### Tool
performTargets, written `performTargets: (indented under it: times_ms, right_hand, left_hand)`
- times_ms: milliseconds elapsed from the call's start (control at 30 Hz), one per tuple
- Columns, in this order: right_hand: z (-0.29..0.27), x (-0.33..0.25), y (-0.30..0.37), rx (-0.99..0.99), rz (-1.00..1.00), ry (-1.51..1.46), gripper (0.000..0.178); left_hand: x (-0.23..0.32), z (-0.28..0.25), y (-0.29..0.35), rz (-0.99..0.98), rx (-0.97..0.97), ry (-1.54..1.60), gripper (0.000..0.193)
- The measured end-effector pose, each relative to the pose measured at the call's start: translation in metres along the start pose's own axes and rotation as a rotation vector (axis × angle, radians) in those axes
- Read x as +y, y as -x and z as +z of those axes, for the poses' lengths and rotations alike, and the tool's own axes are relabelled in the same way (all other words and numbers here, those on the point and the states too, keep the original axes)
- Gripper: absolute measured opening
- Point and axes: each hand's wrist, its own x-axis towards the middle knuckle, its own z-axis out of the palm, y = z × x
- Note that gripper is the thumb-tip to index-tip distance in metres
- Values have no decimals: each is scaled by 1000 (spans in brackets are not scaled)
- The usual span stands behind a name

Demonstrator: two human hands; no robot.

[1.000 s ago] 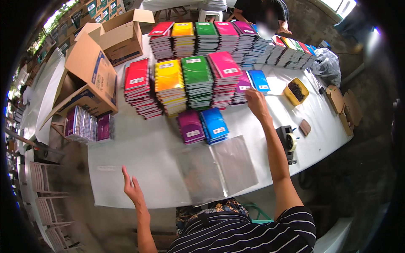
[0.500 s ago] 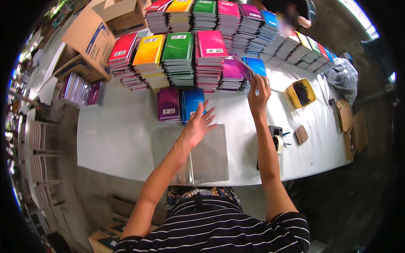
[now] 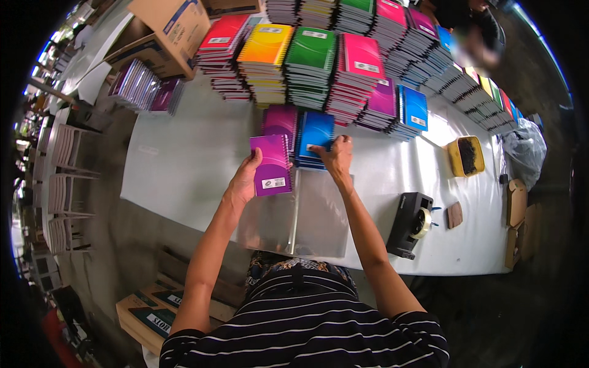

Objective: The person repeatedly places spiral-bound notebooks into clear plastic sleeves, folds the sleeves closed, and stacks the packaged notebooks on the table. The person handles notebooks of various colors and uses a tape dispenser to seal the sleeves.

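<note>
Nearest the body, at 6 o'clock, clear plastic sleeves [image 3: 319,214] lie flat on the white desk [image 3: 184,165], close to its near edge.

Left hand [image 3: 245,181]: fingers curled around the left edge of a purple spiral notebook [image 3: 272,164], thumb on the cover. The notebook is lifted and tilted over the far left corner of the sleeves, its white label toward the lower right.

Right hand [image 3: 336,156]: at 1 o'clock from the sleeves, palm down, fingers spread loosely, fingertips on the near edge of the blue notebook stack [image 3: 316,138]. Nothing is gripped; contact only.

A short purple notebook stack [image 3: 281,121] stands just beside the blue stack, at its 9 o'clock.

At 3 o'clock from the sleeves: a black tape dispenser [image 3: 410,224], with a small brown block [image 3: 454,214] just past it. Farther, at 2 o'clock, a yellow tray [image 3: 466,156] with dark contents.

Far row at 12 o'clock: tall notebook stacks, red [image 3: 222,37], yellow [image 3: 265,49], green [image 3: 311,52], pink [image 3: 359,61], touching side by side.

At 10 o'clock: cardboard boxes [image 3: 165,24], with wrapped notebook bundles [image 3: 138,86] in front of them.
</note>
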Motion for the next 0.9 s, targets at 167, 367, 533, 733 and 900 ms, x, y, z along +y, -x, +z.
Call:
performTargets:
  times_ms: [167,367,533,733,900]
  right_hand:
    - [-27,9,-23,-17,-120,-361,28]
    - [-126,-121,-56,-844,-926,-288,25]
    - [-43,-186,-25,-823,-1112,-178,27]
    - [8,-107,-22,-215,-651,-214,42]
    - [36,-78,18,-110,-802,112,60]
  left_hand:
    - [12,-37,10,21,42,-36,77]
    - [-5,-77,17,-103,-84,-2,93]
    - [-5,-79,19,-149,-326,260,107]
    - [36,-65,29,-112,-85,228,60]
    - [44,-103,23,43,-14,134,68]
